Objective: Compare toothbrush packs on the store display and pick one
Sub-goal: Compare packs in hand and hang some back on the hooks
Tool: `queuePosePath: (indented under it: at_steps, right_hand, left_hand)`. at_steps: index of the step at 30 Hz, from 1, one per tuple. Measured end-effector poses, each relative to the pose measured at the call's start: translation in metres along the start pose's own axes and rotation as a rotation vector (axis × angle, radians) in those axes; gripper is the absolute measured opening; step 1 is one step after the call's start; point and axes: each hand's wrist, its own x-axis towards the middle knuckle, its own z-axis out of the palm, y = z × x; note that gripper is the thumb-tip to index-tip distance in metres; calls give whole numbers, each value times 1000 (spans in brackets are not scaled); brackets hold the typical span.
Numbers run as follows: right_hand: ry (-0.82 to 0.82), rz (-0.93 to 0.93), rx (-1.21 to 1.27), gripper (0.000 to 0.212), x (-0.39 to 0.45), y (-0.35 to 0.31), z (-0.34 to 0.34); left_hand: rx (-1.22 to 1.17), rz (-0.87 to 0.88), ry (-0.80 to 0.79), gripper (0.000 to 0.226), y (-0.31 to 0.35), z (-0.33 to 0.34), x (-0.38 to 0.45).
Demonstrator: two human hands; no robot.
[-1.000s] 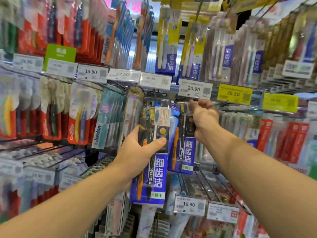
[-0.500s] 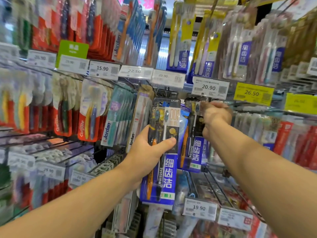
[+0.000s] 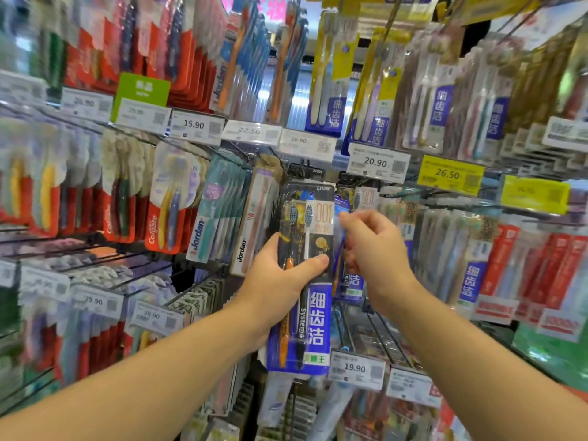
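Second pack (image 3: pixel 345 275) half-hidden behind right hand (image 3: pixel 375 249)

A shop aisle fills the view, its wire racks (image 3: pixel 203 291) packed close with hanging goods in red, blue and yellow. White price tags (image 3: pixel 194 126) run along the rails; two yellow tags (image 3: pixel 450 175) sit to the right and a green sign (image 3: pixel 142 90) stands upper left. Bright, cool light shows through a gap (image 3: pixel 297 100) between the upper rows. The edges are blurred.
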Motion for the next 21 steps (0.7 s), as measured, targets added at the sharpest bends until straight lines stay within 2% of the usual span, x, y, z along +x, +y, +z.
queuePosePath:
  at_steps: [2,10,17,21]
  right_hand:
    - [-74,-41,-54,19,-11,-2,1]
    - [-78,-204,-125,33,-28,-5,-7]
    - [-147,-63,-61,53,-38,-4,-13]
    - [-197,5,42,48,-43,-6,-17]
  left_hand:
    - [-10,10,17,31,-1,3,-3]
    - [-9,22,25,38,7,14,-14]
    - [11,-20,-18,38,5,13,-22]
    - [-212,-87,-32,22,1,13,-23]
